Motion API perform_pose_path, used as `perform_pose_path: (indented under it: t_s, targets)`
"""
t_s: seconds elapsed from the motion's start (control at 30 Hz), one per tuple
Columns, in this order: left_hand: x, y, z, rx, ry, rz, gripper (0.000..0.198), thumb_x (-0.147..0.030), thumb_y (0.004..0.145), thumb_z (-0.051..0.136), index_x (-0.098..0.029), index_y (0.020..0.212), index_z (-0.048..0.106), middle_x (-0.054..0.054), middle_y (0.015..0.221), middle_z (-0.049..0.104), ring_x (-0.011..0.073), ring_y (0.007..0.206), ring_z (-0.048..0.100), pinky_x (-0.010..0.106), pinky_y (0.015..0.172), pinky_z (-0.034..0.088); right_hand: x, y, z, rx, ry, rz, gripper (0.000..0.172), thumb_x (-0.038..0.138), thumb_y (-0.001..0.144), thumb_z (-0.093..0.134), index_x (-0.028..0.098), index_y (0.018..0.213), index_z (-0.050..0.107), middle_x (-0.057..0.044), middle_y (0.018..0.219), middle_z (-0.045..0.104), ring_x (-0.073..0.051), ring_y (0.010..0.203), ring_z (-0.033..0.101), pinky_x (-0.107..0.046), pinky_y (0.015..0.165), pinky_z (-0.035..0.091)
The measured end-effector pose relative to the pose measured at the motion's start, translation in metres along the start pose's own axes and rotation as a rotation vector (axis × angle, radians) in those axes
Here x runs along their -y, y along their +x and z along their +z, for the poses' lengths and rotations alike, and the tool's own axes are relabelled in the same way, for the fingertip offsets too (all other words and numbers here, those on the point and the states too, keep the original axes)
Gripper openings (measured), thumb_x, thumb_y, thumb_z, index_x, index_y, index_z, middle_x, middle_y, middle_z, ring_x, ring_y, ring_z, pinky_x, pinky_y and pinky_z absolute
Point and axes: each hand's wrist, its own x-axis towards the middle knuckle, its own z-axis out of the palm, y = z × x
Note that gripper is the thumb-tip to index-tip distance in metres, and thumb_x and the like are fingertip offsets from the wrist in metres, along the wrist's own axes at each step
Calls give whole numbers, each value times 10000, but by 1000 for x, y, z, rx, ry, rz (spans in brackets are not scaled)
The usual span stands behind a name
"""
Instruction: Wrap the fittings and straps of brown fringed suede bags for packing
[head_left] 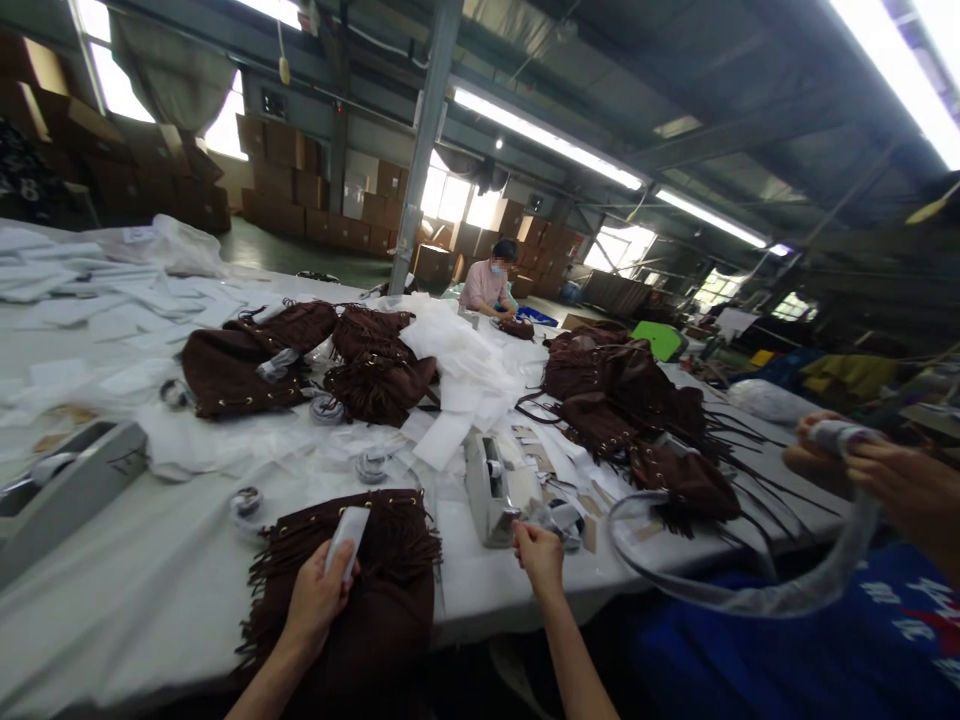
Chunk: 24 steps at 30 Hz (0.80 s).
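Note:
My left hand (319,597) is closed around a small whitish wrapped strip (349,540), just above a dark brown fringed bag (382,600) with metal eyelets at the table's front edge. My right hand (538,556) has its fingers pinched together at the front of a grey tape dispenser (484,490); what it holds, if anything, is too small to make out. Rolled, plastic-wrapped straps (246,505) lie behind the bag. Beside the dispenser sits another wrapped bundle (564,520).
More brown bags (240,370) and white sheets (450,375) cover the table (135,620). A second dispenser (71,490) stands at left. A co-worker's hands (862,455) hold a wrapped strap (765,598) at right. Another person (484,285) sits across the table.

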Motion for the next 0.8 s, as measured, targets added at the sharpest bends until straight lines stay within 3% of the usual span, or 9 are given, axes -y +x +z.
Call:
perform_pose_path:
  t_s: [0.17,0.3,0.47,0.57,0.67,0.8]
  targets:
    - [-2,0,1,-6,6,25,420,-571,775,540,-165,673,514,-72,452,383,53,367,324,158,350,241,-7,-20,-23,-45,-172,-22,371,481,672,525,212,417,521,-53,424,532,-194,483,513,-295,506,359]
    - [-9,-1,5,-7,30,78,403,-562,780,535,-171,693,502,-71,469,400,58,367,343,162,345,261,13,-40,-18,119,-204,-110,379,528,729,497,186,653,643,-42,553,592,-192,551,539,-284,541,386]
    - [-17,0,8,3,77,115,365,-548,786,518,-188,737,483,-82,467,399,69,326,320,185,313,258,91,-67,49,640,6,-292,403,541,795,526,159,773,650,-1,580,555,-133,533,494,-229,503,385]
    - [-16,0,6,-28,164,179,333,-512,795,515,-183,740,500,-67,485,433,80,358,363,194,356,292,130,-84,92,857,99,-384,359,497,811,547,157,759,652,6,608,573,-111,539,484,-210,508,384]
    - [-14,2,3,-50,241,258,307,-473,797,524,-169,756,540,-37,555,493,99,460,431,204,450,341,145,-87,121,920,93,-413,320,450,799,573,157,704,659,10,608,587,-108,550,488,-200,507,373]
    - [-13,3,0,-49,307,311,288,-442,811,515,-162,797,577,4,633,561,141,573,498,227,535,363,141,-80,141,902,37,-356,297,394,761,601,153,591,639,20,522,562,-104,510,465,-196,476,337]
